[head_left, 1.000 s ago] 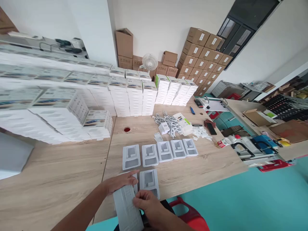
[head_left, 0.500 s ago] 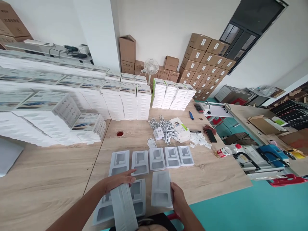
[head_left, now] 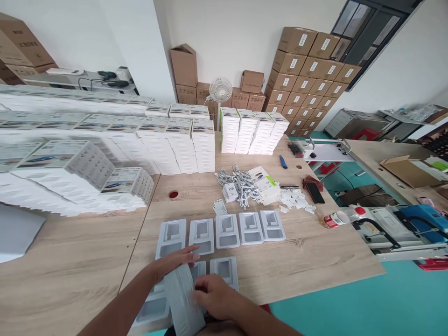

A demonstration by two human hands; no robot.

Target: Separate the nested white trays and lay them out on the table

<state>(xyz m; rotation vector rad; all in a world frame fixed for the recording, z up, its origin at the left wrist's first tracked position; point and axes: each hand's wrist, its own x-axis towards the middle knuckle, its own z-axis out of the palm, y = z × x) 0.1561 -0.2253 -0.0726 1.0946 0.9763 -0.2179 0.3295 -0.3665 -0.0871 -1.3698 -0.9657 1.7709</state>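
Observation:
My left hand (head_left: 178,262) holds a stack of pale grey plastic trays (head_left: 182,298), tilted on its side near my body. Its fingers reach over the top end of the stack. My right hand (head_left: 215,295) has its fingers curled against the right side of the same stack, slightly blurred; whether they pinch a single tray I cannot make out. Beyond my hands is a row of several moulded trays (head_left: 227,230), their recesses facing up. In the nearer row, one tray (head_left: 224,270) lies just past my right hand, and another (head_left: 152,310) is partly hidden by my left arm.
A heap of white cables (head_left: 241,184), a small white box (head_left: 230,192) and scattered small white pieces (head_left: 296,198) lie behind the trays. To the right are a phone (head_left: 315,192) and a bottle (head_left: 335,220). Tall stacks of white boxes (head_left: 177,144) line the table's back and left.
My right hand has left the tray it was setting at the right of the nearer row and moved left to the stack. That tray now rests on the table. The view has shifted slightly.

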